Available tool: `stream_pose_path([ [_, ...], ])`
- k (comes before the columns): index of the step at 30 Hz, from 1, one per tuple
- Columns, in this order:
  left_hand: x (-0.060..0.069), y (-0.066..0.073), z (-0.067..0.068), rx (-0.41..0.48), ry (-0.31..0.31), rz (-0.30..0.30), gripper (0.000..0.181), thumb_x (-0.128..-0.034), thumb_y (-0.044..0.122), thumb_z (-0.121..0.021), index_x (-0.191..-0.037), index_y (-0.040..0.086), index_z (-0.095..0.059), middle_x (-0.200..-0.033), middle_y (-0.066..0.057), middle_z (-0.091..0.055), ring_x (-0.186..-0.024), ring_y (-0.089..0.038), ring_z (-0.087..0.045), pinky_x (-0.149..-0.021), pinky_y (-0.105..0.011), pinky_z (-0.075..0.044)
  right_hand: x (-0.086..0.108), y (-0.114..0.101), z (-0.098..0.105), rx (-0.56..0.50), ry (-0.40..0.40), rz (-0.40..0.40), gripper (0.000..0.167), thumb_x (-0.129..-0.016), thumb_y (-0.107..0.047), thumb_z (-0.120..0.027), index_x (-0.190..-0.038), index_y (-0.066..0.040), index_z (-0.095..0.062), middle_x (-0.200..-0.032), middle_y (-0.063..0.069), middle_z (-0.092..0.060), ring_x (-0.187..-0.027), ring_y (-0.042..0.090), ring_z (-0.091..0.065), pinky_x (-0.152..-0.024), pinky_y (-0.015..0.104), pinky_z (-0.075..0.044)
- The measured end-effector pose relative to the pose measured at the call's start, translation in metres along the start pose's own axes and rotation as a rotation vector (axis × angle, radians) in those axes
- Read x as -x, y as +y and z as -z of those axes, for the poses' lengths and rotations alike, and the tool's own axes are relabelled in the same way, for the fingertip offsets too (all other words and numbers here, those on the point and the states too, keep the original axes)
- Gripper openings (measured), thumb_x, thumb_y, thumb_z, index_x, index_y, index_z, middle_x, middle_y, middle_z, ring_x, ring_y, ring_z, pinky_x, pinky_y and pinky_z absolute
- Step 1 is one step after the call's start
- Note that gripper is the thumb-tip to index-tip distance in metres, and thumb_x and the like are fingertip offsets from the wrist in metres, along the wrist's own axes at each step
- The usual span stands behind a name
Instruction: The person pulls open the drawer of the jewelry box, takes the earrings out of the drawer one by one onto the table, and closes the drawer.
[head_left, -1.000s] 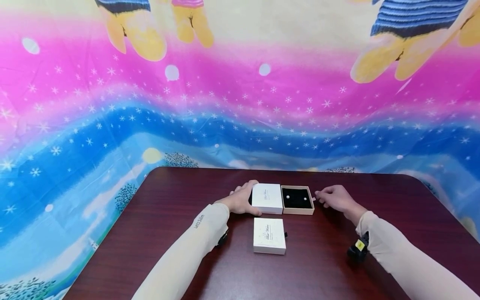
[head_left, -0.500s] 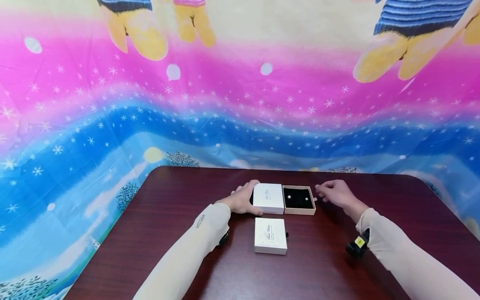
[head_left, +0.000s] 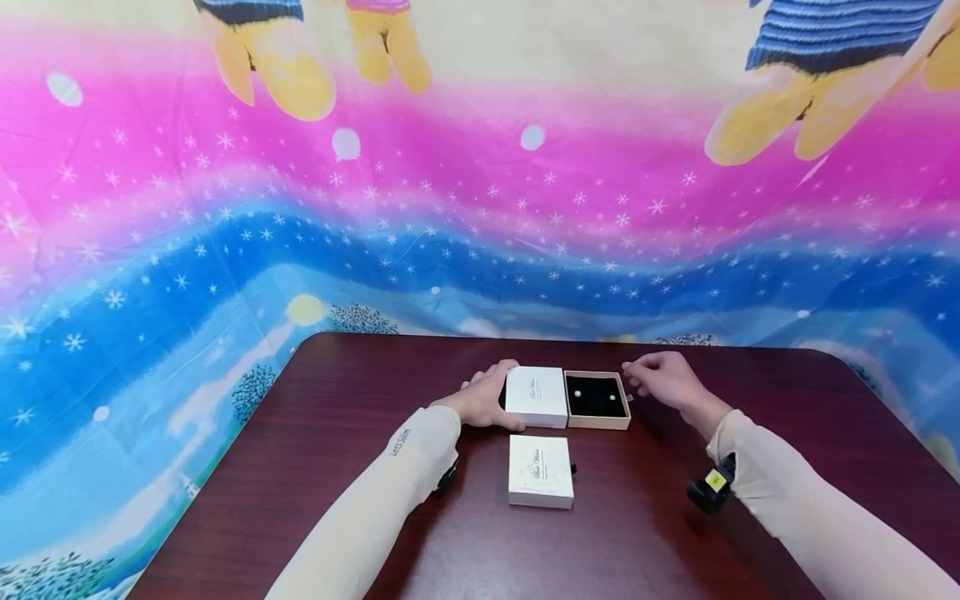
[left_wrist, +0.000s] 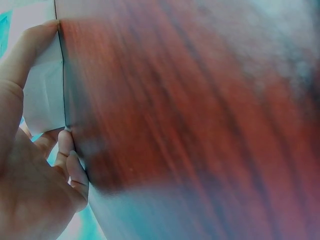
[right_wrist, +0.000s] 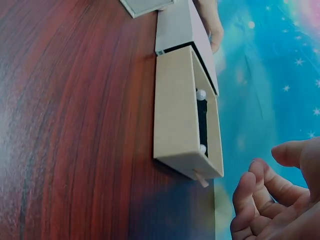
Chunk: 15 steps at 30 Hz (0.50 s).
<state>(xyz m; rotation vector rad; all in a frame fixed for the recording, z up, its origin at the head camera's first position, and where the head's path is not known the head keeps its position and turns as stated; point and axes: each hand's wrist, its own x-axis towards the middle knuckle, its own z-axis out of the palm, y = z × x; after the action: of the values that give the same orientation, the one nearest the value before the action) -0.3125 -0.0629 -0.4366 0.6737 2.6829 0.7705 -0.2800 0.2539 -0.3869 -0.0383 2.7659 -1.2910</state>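
Head view, starting from the left: on the far left, a printed backdrop (head_left: pixel 450 200) in pink and blue curves behind a dark red-brown tabletop (head_left: pixel 637 533). Further right, the left hand (head_left: pixel 480 404), in a cream sleeve (head_left: pixel 360 500), grips the left end of a white box cover (head_left: pixel 536 396), thumb along its near side and fingers round the far side; the left wrist view also shows thumb and fingers on opposite sides of it. On the near side of this cover, apart from it, lies a second white box (head_left: pixel 540 468), flat, a small black tab (head_left: pixel 573 469) at its right side. Right of the cover, in line with it, a beige drawer (head_left: pixel 598 423) stands out, lined with a black pad (head_left: pixel 596 406) bearing two white beads (head_left: pixel 577 393), one left, one right. A pale pull tab (right_wrist: pixel 201 180) sticks out from the drawer's right end. Just beyond it, the right hand (head_left: pixel 666 382) holds nothing, its fingers loosely bent and its thumb apart from them in the right wrist view.
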Motion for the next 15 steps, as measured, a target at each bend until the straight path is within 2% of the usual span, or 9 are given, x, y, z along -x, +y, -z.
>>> stream_pose_path([
  [5, 0.001, 0.002, 0.001, 0.002, 0.0, 0.0, 0.104, -0.0776, 0.043, -0.086, -0.156, 0.019, -0.023, -0.144, -0.006, -0.047, -0.12, -0.026, -0.043, -0.102, -0.046, -0.033, 0.001, -0.007, -0.003, -0.003, 0.011, 0.036, 0.039, -0.103, -0.025, -0.056, -0.111, 0.011, -0.069, -0.088, 0.01, -0.07, -0.076, 0.018, -0.065, -0.079, 0.035, -0.051],
  [15, 0.001, 0.001, 0.0, 0.006, 0.007, -0.003, 0.103, -0.0767, 0.042, -0.086, -0.155, 0.019, -0.024, -0.14, -0.006, -0.049, -0.119, -0.026, -0.044, -0.099, -0.045, -0.034, 0.003, -0.015, -0.014, -0.03, -0.023, 0.051, 0.037, -0.103, -0.024, -0.056, -0.11, 0.009, -0.07, -0.088, 0.011, -0.068, -0.076, 0.02, -0.065, -0.08, 0.038, -0.051],
])
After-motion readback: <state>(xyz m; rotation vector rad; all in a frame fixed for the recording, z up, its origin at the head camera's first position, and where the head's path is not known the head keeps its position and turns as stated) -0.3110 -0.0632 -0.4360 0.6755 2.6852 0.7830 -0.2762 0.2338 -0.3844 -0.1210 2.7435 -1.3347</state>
